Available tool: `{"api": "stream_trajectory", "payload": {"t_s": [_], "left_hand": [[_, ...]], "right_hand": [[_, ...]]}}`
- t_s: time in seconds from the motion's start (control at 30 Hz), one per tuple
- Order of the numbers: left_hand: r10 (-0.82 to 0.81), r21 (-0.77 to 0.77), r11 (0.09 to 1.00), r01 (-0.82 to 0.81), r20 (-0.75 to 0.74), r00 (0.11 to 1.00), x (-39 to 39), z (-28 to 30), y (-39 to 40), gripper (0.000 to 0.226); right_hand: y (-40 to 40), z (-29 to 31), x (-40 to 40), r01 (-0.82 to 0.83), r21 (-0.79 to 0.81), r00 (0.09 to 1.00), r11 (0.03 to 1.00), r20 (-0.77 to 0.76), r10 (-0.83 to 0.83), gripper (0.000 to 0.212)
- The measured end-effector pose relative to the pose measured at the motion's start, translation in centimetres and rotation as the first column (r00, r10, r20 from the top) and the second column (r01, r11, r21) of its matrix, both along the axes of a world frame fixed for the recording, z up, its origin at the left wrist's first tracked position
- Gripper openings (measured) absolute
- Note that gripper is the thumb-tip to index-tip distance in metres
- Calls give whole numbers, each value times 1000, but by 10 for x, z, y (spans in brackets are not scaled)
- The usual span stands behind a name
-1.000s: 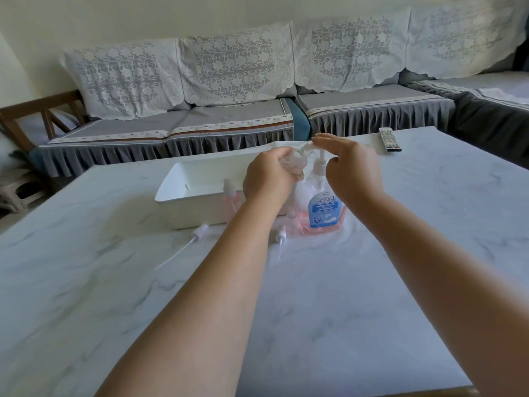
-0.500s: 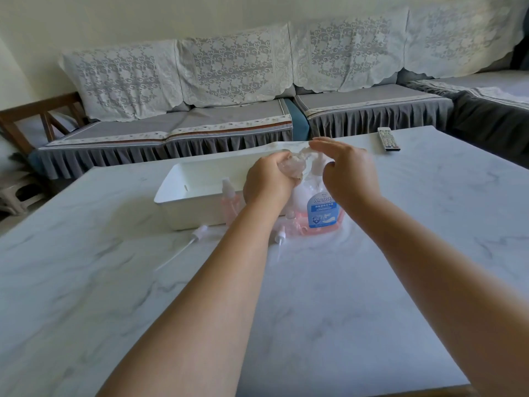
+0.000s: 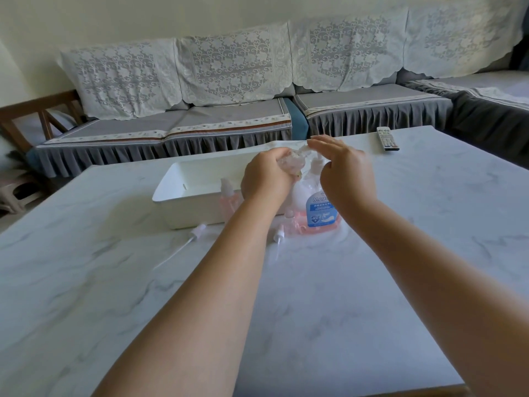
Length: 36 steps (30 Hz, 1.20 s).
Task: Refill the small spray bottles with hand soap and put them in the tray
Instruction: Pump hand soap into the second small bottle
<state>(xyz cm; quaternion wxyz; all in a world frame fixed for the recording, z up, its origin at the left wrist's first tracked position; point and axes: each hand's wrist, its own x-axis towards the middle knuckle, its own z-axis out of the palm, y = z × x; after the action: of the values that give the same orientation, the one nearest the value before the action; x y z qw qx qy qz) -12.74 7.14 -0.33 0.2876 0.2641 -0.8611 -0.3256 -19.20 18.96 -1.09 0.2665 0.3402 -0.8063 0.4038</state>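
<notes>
The marble-patterned surface is seen from above, with a lace-draped sofa beyond its far edge and a remote control lying near its far right corner. A white tray is set toward the far middle of the surface; no bottle can be seen inside it. Just beside the tray's near wall stands the hand soap bottle, pink liquid low in it.

Since the earlier frames, the right hand has been raised slightly, its fingers now spread flat over the pump head and no longer bearing down as firmly; a pump stroke is judged to have just been released. The left hand stays curled round a small spray bottle, which is held tilted under the pump's spout, just as before. Filling of this bottle is therefore judged to be under way, not finished.

A capped spray bottle stands touching the tray's near wall, and another small bottle is partly hidden beside the soap bottle. Two loose spray heads lie nearer the middle of the surface: one with a long dip tube, the other close to the soap bottle. These have not been shifted.
</notes>
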Motion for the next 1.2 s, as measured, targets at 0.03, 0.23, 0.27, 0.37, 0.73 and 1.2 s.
{"api": "stream_trajectory", "payload": {"t_s": [0.03,0.23,0.27,0.37,0.73,1.2], "left_hand": [[1,-7,1000,-1,12,1000,0,-1,1,49],[3,2,1000,-3,41,999,1,-6,0,52],[-3,4,1000,3,33,999,0,-6,0,51],[-15,19,1000,15,7,1000,-1,-1,-3,46],[-11,-11,1000,11,2,1000,-2,0,-5,50],[-16,22,1000,16,8,1000,2,-3,0,45]], "right_hand": [[0,-4,0,3,-6,1000,1000,-5,-3,61],[-2,-12,1,-8,-19,1000,1000,28,9,64],[-1,-8,2,-10,-13,999,1000,38,11,63],[4,9,0,-25,26,997,999,73,23,60],[2,15,0,0,35,1000,999,18,-1,56],[2,2,0,-14,24,998,1000,60,12,61]]}}
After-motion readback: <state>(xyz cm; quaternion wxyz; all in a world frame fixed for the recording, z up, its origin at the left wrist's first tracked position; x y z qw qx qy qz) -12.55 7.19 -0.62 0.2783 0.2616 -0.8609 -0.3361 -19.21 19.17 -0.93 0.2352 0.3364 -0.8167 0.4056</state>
